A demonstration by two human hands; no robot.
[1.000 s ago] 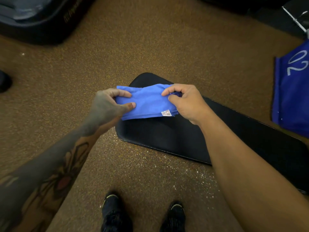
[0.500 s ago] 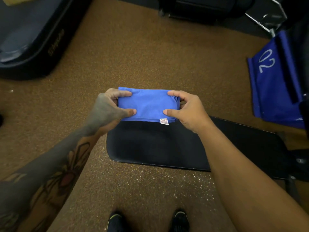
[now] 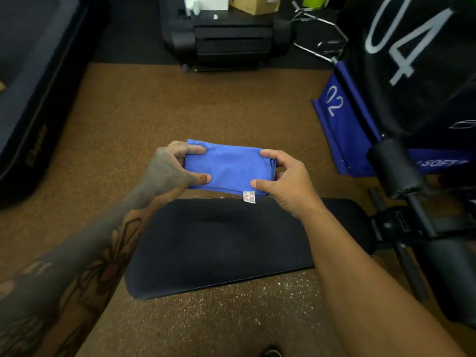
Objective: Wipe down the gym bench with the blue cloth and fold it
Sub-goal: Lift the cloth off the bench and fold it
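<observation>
While the blue cloth (image 3: pixel 228 170) hangs in the air as a folded oblong, I read its long axis running 9 to 3 o'clock, one short end in each grip. Left hand (image 3: pixel 172 168) grasps the 9 o'clock end, thumb on top, fingers under. Right hand (image 3: pixel 282 180) pinches the 3 o'clock end the same way. Both equally near; neither leads. Cloth sits above and just past the far edge of the table (image 3: pixel 226 248), which lies toward 6 o'clock from the grips, so I judge any set-down goes down & back toward me. Care tag (image 3: pixel 249 197) dangles off the near edge by the rt thumb. Hidden: fingers under the cloth, layer count, table's rt end behind the forearm. Can't tell if the pad is wiped.
</observation>
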